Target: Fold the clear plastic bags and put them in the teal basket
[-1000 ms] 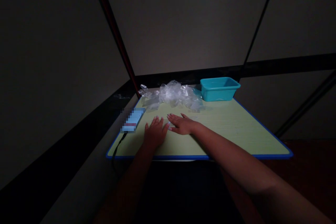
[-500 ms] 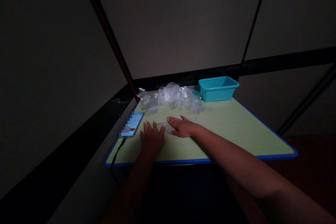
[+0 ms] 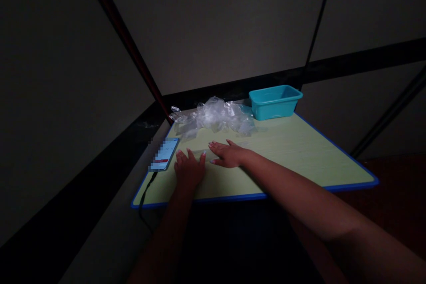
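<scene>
My left hand (image 3: 189,169) rests on the table near its front left, fingers apart and nothing gripped. To its right, my right hand (image 3: 229,154) lies flat with the thumb spread from the fingers. A thin clear plastic piece (image 3: 202,151) shows faintly between and under the hands; its outline is hard to make out. Beyond them is a crumpled heap of clear plastic bags (image 3: 216,115). A phone (image 3: 165,154) with a lit screen lies left of my left hand.
The light green table (image 3: 319,155) has a blue edge. A turquoise basket (image 3: 274,108) stands at its back right, beside the plastic heap. A black cable (image 3: 143,197) runs from the phone over the left front edge. Walls rise behind and left.
The view has tilted and shifted slightly. My left hand's fingers have changed their spread a little, while my right hand stays flat in nearly the same place.
</scene>
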Tool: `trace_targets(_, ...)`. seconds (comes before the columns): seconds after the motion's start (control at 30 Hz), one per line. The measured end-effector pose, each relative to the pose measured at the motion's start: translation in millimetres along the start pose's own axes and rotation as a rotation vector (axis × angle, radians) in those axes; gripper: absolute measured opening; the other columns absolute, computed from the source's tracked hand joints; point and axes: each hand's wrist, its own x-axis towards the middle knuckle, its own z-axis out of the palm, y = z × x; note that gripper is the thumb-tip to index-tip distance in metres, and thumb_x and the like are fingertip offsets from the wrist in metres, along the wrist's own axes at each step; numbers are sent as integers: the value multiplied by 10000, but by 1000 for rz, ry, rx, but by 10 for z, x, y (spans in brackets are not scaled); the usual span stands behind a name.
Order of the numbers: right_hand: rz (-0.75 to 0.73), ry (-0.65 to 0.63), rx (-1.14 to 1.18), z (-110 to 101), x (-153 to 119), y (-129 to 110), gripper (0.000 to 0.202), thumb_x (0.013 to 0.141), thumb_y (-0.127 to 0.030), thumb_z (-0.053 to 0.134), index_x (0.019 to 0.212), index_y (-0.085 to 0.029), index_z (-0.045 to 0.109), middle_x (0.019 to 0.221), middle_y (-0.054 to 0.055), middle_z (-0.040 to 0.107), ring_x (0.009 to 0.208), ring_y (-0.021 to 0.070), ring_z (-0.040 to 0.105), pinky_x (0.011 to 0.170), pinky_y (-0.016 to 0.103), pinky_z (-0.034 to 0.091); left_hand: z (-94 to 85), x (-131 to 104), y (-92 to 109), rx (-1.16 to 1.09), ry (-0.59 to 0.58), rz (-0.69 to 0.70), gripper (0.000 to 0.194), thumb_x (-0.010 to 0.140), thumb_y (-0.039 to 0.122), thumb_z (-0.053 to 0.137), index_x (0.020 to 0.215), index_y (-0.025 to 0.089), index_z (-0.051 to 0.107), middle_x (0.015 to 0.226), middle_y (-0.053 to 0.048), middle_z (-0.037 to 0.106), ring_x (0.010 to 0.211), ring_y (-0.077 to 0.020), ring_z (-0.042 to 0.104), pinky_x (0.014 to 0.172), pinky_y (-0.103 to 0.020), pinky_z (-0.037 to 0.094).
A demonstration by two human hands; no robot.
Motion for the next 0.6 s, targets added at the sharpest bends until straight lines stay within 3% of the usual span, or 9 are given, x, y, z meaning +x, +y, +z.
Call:
trace_targets(0.13, -4, 13, 1, 4, 1, 1, 702, 880, -527, 328, 1460, -171, 153, 1507, 84, 128, 1381, 241, 119, 1099, 517, 75, 3, 14, -6, -46, 28, 223, 552, 918, 449, 313, 1368, 137, 384, 1458, -180, 290, 1363, -295, 213, 1040, -507, 257)
trace_targets(0.3, 0, 11, 13, 13, -1, 1, 680, 884, -521, 321, 1456, -184, 176, 1504, 82, 138, 1380, 236, 130, 1095, 526, 75, 59, 31, -34, -120, -53, 469, 456, 936, 325, 292, 1365, 195, 379, 1447, -86, 343, 1346, -199, 279, 1078, -466, 237)
trace_targets(0.6, 0, -2, 17, -8, -16, -10, 681, 889, -537, 306, 1458, -188, 168, 1504, 80, 129, 1382, 232, 122, 1095, 529, 67, 43, 5, -38, -121, -96, 373, 454, 946, 361, 253, 1346, 219, 414, 1442, -77, 354, 1345, -205, 283, 1056, -503, 263)
